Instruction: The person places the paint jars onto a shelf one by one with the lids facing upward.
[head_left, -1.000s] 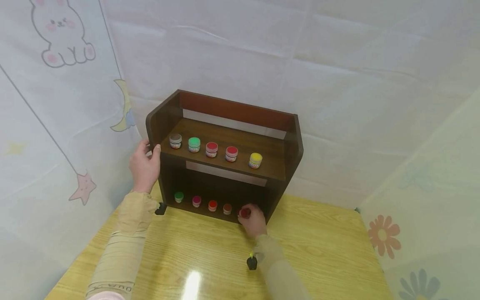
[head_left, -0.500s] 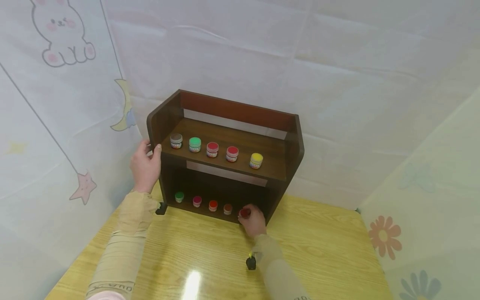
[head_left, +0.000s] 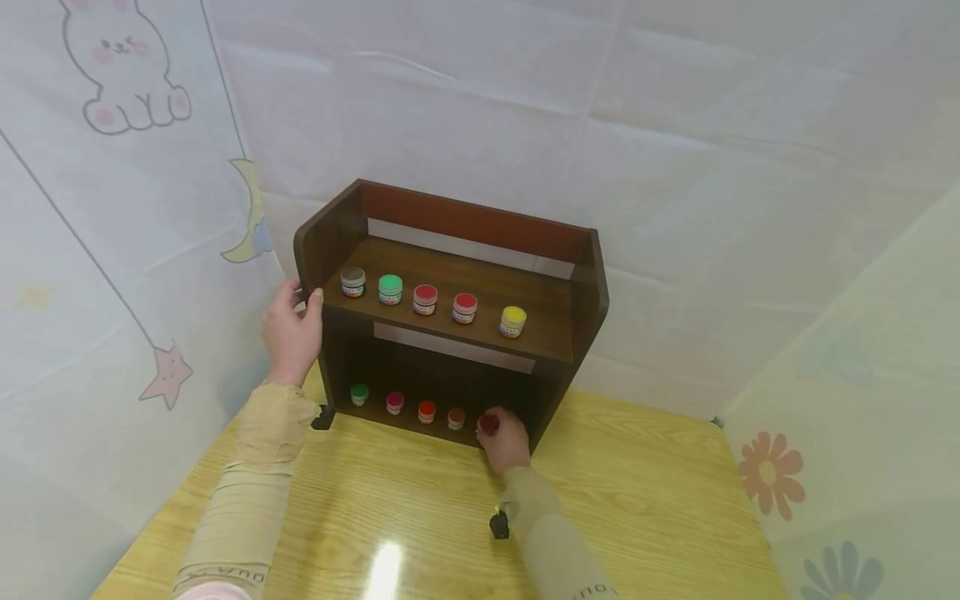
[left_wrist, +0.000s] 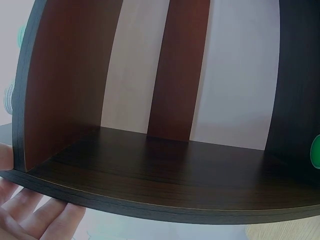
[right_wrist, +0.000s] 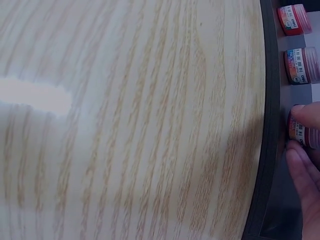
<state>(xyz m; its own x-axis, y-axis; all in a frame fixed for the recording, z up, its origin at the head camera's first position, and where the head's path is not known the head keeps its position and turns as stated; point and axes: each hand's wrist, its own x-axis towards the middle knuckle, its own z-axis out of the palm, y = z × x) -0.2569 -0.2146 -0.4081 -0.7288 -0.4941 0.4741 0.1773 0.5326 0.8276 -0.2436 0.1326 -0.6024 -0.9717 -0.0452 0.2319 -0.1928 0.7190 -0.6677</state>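
Observation:
A dark brown two-tier shelf [head_left: 465,344] stands on the table. My left hand [head_left: 292,333] grips its left side panel, thumb at the front edge; in the left wrist view the fingers [left_wrist: 62,225] curl round the outside. At the right end of the lower tier, my right hand [head_left: 507,442] pinches a dark red paint jar [head_left: 488,425] between thumb and fingers. The right wrist view shows that jar [right_wrist: 298,131] with its label partly covered by the fingers. To its left sit a brown-lidded jar [head_left: 456,418], an orange-red one [head_left: 427,411], a magenta one [head_left: 394,402] and a green one [head_left: 359,394].
On the upper tier, a row holds a grey-brown jar [head_left: 352,282], a light green jar [head_left: 390,289], two red jars and a yellow jar [head_left: 513,322]. The wooden table [head_left: 630,500] extends in front. Printed cloth [head_left: 712,208] hangs behind and at both sides.
The right wrist and forearm have swung slightly left, while the fingers stay at the dark red jar. My left hand keeps its hold on the shelf.

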